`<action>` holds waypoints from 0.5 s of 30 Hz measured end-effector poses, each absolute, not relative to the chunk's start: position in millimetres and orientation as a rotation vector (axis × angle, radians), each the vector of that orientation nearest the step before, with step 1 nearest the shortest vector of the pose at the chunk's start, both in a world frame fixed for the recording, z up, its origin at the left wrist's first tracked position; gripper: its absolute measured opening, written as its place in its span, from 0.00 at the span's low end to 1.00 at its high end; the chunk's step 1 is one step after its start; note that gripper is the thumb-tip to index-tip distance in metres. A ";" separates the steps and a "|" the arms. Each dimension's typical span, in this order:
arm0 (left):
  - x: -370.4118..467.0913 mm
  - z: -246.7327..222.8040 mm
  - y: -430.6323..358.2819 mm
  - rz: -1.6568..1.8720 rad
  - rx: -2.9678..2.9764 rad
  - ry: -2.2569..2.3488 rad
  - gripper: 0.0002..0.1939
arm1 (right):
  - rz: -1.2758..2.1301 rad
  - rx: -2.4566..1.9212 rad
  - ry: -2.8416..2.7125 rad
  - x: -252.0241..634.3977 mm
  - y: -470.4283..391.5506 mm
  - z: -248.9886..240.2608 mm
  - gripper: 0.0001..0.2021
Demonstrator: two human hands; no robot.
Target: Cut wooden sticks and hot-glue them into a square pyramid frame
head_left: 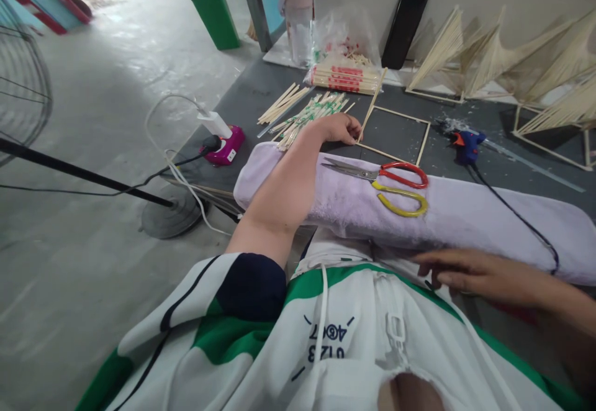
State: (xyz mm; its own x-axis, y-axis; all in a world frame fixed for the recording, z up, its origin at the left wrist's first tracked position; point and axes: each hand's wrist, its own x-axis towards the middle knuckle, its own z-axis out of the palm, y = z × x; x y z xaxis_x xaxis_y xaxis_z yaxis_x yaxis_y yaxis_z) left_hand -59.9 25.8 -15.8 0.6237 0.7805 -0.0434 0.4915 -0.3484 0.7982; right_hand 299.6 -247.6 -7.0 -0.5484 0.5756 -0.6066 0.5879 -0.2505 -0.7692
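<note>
My left hand (343, 129) reaches over the lilac cloth to the table, its fingers closed at the near left corner of a square frame of thin wooden sticks (424, 144). A longer wooden stick (374, 102) rises from those fingertips, slanting up past the frame's far left corner. Scissors (375, 175) with one red and one yellow handle lie on the cloth, just below the frame. My right hand (465, 271), slightly blurred, hovers over my lap near the cloth's edge. Its fingers are loosely apart, and no object shows in them. A blue glue gun (468, 145) rests right of the frame.
Paper-wrapped sticks (314, 113) and loose sticks (283, 102) lie left of the frame. Behind are a stick packet (344, 79), a bottle (298, 20), a phone (405, 31) and strung stick structures (488, 57). A pink power strip (228, 147) sits at the table's left edge.
</note>
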 end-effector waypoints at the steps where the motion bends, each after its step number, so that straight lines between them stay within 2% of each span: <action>1: -59.6 -15.7 25.3 0.440 2.016 1.004 0.10 | -1.890 1.578 2.044 297.3 -234.0 5.5 0.24; 4: -58.4 -14.9 23.2 0.437 2.013 1.024 0.09 | -1.593 2.045 2.326 289.2 -186.3 21.0 0.24; 7: -57.3 -12.7 20.8 0.429 2.029 1.032 0.08 | -1.289 2.471 2.311 281.3 -135.2 12.2 0.18; 10: -56.9 -9.6 18.7 0.407 2.050 1.035 0.07 | -0.902 2.581 2.251 272.7 -93.3 -1.8 0.19; 15: -57.1 -6.6 17.0 0.384 2.047 1.054 0.07 | -0.447 2.541 2.289 254.7 -54.1 -14.1 0.18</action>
